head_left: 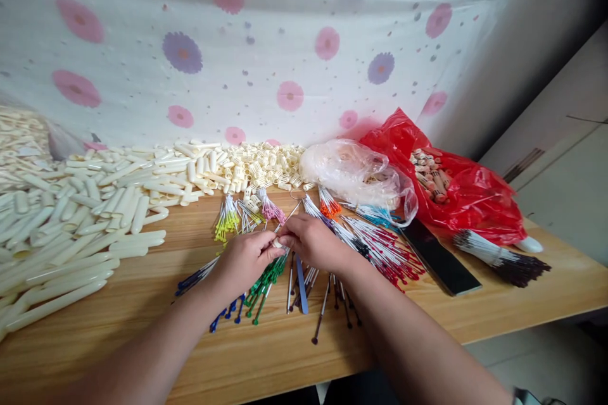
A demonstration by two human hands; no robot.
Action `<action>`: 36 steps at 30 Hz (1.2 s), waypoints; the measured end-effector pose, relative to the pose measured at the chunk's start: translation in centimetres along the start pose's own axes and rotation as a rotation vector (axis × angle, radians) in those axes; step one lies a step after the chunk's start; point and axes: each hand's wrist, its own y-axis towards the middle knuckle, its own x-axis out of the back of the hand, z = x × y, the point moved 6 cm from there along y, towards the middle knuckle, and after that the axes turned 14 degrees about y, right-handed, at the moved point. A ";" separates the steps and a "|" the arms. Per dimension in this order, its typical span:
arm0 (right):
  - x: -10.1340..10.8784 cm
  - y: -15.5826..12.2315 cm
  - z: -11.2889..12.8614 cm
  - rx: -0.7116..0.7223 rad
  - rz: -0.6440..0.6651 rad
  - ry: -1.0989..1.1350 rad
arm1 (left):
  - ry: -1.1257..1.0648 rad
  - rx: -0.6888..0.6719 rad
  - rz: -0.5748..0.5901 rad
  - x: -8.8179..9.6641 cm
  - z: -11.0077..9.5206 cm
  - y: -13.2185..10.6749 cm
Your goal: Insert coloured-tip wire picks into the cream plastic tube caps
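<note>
My left hand [249,259] and my right hand [311,240] meet over the middle of the table. Their fingertips pinch together around a small cream-coloured plastic piece [277,243], mostly covered by the fingers. A thin pale stick [293,209] shows just beyond my right fingers; whether it is held, I cannot tell. Around and under the hands lie bundles of thin white sticks with coloured ends: green [268,275], yellow [227,221], pink [272,210], orange [329,204] and red [384,250]. A blue flat strip [301,285] lies below my right hand.
Cream plastic tubes [95,221] are heaped at left, with short slotted cream pieces [266,168] at the back. At right are a clear plastic bag [354,171], a red bag [484,202], a dark phone-like slab [439,256] and a dark-tipped stick bundle [501,258] on the wooden table [266,361].
</note>
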 end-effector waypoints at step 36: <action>0.4 -0.2 0.5 0.041 -0.182 0.090 | -0.147 0.025 -0.154 2.0 -0.4 0.1</action>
